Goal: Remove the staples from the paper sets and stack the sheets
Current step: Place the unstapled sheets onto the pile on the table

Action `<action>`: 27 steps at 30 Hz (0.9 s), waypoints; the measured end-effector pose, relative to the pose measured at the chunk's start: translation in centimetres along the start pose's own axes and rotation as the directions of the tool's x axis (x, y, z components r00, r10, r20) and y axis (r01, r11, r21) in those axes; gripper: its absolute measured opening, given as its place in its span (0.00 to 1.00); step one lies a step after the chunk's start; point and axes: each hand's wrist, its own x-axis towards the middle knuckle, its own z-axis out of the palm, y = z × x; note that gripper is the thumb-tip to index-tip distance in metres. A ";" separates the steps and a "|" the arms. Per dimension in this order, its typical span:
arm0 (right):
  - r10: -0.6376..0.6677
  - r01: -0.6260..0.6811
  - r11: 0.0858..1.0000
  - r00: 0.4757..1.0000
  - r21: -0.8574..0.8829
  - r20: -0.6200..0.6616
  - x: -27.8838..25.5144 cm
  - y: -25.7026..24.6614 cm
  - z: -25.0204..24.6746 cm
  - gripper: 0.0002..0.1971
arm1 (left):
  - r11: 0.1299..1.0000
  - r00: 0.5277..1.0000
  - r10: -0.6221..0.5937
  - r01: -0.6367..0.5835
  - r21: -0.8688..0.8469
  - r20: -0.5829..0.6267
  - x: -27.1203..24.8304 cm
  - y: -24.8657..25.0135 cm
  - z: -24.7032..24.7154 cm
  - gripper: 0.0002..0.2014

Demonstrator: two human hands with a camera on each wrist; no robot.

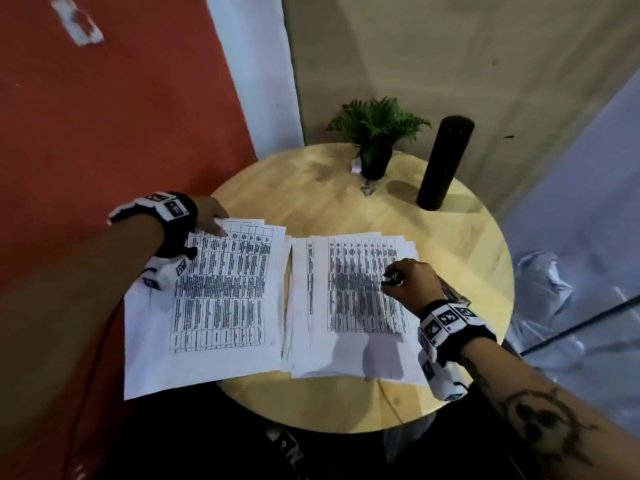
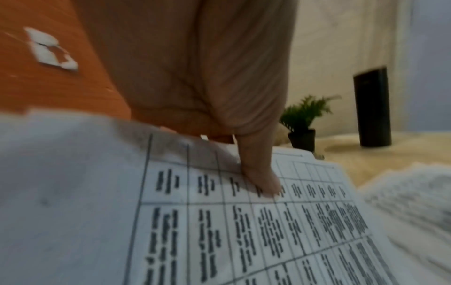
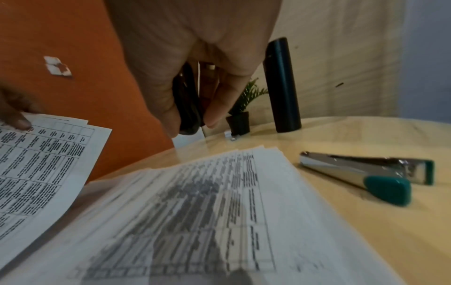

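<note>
Orange wall (image 1: pixel 104 116) rises close behind the left hand (image 1: pixel 207 216), and a pale wall (image 1: pixel 450 64) backs the round wooden desk (image 1: pixel 450 237), whose far half gives bare wood beyond both hands. On that far part stand a small potted plant (image 1: pixel 375 140) and a tall black cylinder (image 1: pixel 445 162), well apart from either grip.

Left of the desk's middle lies a set of printed sheets (image 1: pixel 214 299) bearing a black-ruled table; its near left corner hangs out past the desk edge. The left hand comes in from the side over the far left corner of this set, thumb (image 2: pixel 261 179) pressed on top of the page and fingers tucked under the edge, so this grip pinches the paper. In the right wrist view that far corner appears lifted off the desk.

Just to the right, edges nearly touching, rests a thicker pile of sheets (image 1: pixel 353 306), loosely fanned, its print blurred. The right hand (image 1: pixel 412 278) hovers over this pile's right side, wrist raised, fingers curled down around a small black staple remover (image 3: pixel 186 108); this grip is closed on it. Right of that hand, on bare wood beside the pile, lies a silver stapler (image 3: pixel 361 173) with teal ends.
</note>
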 end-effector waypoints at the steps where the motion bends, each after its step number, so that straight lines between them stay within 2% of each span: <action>1: 0.017 -0.017 1.000 1.000 0.000 0.026 0.0 0.5 0.5 0.11 | 0.999 1.000 -0.009 0.009 0.032 -0.004 1.2 0.3 0.3 0.27; 4: 0.050 -0.049 0.999 0.995 -0.015 0.088 0.0 1.8 1.5 0.10 | 0.981 1.000 0.001 -0.003 0.195 0.012 4.0 0.6 1.5 0.24; 8: 0.058 -0.062 0.998 0.994 0.035 0.092 0.0 2.4 2.7 0.08 | 0.903 0.998 -0.041 0.054 0.426 -0.039 6.6 1.0 3.5 0.20; 9: 0.055 -0.061 0.996 0.994 0.065 0.092 0.1 2.4 3.0 0.08 | 0.862 0.997 -0.040 0.065 0.503 -0.060 7.2 1.0 3.9 0.19; 12: 0.039 -0.048 0.987 0.997 0.150 0.062 -0.1 2.6 3.7 0.09 | 0.815 0.994 -0.038 0.091 0.572 -0.105 9.2 0.5 4.8 0.18; 14: 0.077 -0.087 0.976 0.995 0.201 0.060 -0.2 3.0 4.0 0.12 | 0.855 0.981 -0.095 0.167 0.491 -0.167 9.7 1.0 5.1 0.19; 16: 0.146 -0.166 0.952 0.985 0.257 0.095 -0.1 3.5 4.1 0.16 | 0.889 0.950 -0.120 0.232 0.394 -0.288 9.9 2.0 5.3 0.19; 18: 0.208 -0.238 0.903 0.971 0.358 0.121 0.1 4.0 4.3 0.18 | 0.924 0.934 -0.094 0.210 0.320 -0.344 9.6 4.0 5.4 0.20; 19: 0.246 -0.278 0.865 0.961 0.418 0.129 0.2 4.4 4.6 0.18 | 0.955 0.936 -0.069 0.162 0.248 -0.346 9.8 5.2 5.9 0.21; 21: 0.339 -0.371 0.771 0.927 0.517 0.159 0.3 5.0 5.1 0.17 | 0.996 0.955 -0.023 0.048 0.077 -0.295 9.7 8.2 7.2 0.20; 23: 0.421 -0.448 0.647 0.884 0.617 0.200 0.3 5.5 5.6 0.17 | 0.985 0.982 -0.038 0.005 -0.171 -0.185 9.8 11.0 9.0 0.24; 25: 0.451 -0.470 0.577 0.865 0.668 0.218 0.4 5.7 5.8 0.17 | 0.924 0.993 -0.111 0.085 -0.373 -0.048 9.6 13.4 10.9 0.32; 27: 0.448 -0.467 0.572 0.866 0.674 0.220 0.5 5.8 6.0 0.14 | 0.853 0.978 -0.209 0.191 -0.487 0.017 9.6 14.9 12.6 0.38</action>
